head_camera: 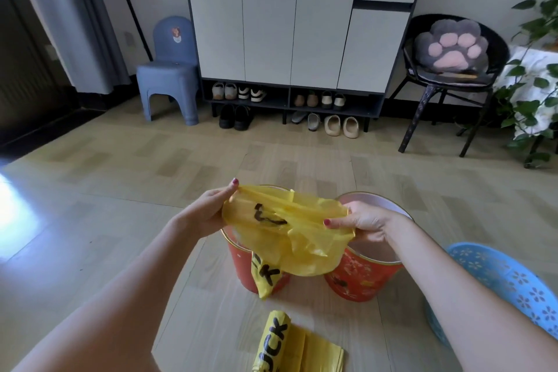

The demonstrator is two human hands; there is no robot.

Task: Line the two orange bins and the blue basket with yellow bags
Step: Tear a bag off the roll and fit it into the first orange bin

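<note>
Both hands hold one yellow bag (290, 235) with black print, stretched between them above the bins. My left hand (211, 211) pinches its left edge and my right hand (359, 220) grips its right edge. The bag hangs over the left orange bin (241, 266), hiding most of its mouth, and a tail of it dangles down the bin's front. The right orange bin (362, 278) stands beside it with its pale inside showing. The blue basket (507, 281) with flower cut-outs lies at the right, partly behind my right forearm. A roll of yellow bags (283, 344) lies on the floor in front.
The bins stand on a pale wooden floor (120, 205). Behind them is a white shoe cabinet (299, 21) with shoes under it, a blue plastic stool (169, 75) at the left, and a black chair (453, 75) with a paw cushion and a leafy plant (531, 93) at the right.
</note>
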